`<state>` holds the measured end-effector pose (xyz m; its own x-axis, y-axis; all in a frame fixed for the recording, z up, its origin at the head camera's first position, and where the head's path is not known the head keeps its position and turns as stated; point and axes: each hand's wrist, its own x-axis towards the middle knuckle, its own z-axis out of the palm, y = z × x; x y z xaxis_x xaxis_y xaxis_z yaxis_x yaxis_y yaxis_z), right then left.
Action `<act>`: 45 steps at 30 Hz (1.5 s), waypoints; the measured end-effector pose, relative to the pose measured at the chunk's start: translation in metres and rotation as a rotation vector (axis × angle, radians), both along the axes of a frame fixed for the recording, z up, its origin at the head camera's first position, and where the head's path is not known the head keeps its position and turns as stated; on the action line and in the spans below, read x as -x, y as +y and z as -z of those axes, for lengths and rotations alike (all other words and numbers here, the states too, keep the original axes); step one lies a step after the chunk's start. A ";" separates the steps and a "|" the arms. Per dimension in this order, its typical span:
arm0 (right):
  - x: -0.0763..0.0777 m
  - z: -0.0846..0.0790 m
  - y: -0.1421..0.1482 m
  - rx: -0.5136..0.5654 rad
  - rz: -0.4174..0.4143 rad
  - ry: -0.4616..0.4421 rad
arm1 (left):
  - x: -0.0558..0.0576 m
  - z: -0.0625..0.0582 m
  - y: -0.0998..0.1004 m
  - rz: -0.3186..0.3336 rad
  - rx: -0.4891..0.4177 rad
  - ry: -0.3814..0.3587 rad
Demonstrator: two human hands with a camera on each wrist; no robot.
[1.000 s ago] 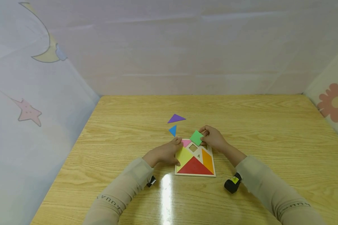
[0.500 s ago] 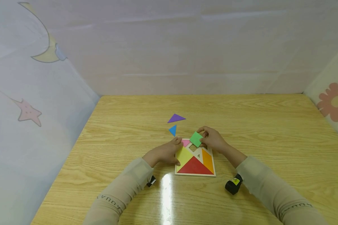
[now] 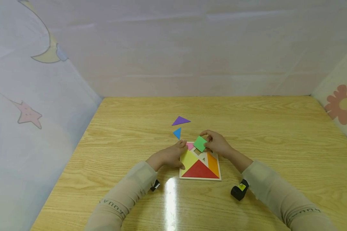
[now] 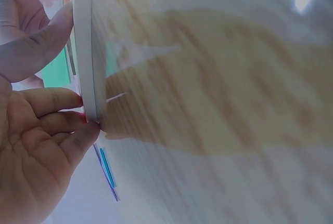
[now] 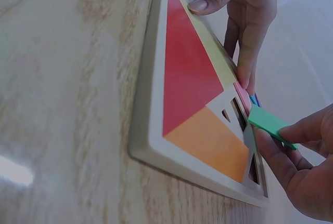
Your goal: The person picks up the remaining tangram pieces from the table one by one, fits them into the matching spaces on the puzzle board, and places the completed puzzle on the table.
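Head view: wooden puzzle tray (image 3: 185, 175) flat on the worktop (image 3: 277, 134), near the person. Seated in it: red triangle (image 3: 200, 171), yellow triangle (image 3: 188, 158), orange piece (image 3: 212, 162), pink piece (image 3: 190, 146); a square recess near the tray's far middle shows bare wood. Right hand (image 3: 218, 143) pinches the green square (image 3: 200, 143) between thumb and fingers, held tilted just above the tray's far edge, over or beside that recess. Left hand (image 3: 169, 156) rests on the tray's left edge, fingers curled against the rim, thumb by the yellow triangle. Blue triangle (image 3: 177, 133) and purple triangle (image 3: 180, 121) lie loose on the worktop beyond the tray, apart from both hands. Left wrist view: tray rim (image 4: 83, 52) seen edge-on; thumb on one side and fingertips (image 4: 78, 102) on the other grip it. Blurred; the green patch behind is probably the square (image 4: 54, 70). Right wrist view: green square (image 5: 270, 125) clear of the tray surface, slanted, clamped between right thumb and fingers (image 5: 296, 177); red triangle (image 5: 187, 73) and orange piece (image 5: 208, 141) below it; left hand (image 5: 244, 11) on the far rim.
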<state>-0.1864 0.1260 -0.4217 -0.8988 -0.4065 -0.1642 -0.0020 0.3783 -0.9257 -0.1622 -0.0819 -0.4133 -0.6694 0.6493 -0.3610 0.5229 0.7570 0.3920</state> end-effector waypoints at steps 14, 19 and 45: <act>-0.004 0.003 -0.002 -0.050 -0.020 0.003 | -0.001 0.000 0.000 0.001 0.003 -0.004; -0.006 0.005 -0.002 -0.032 -0.035 0.000 | -0.001 0.001 0.000 -0.005 0.005 -0.021; -0.013 0.003 -0.012 -0.086 -0.062 0.067 | -0.001 0.000 0.000 -0.009 0.003 -0.020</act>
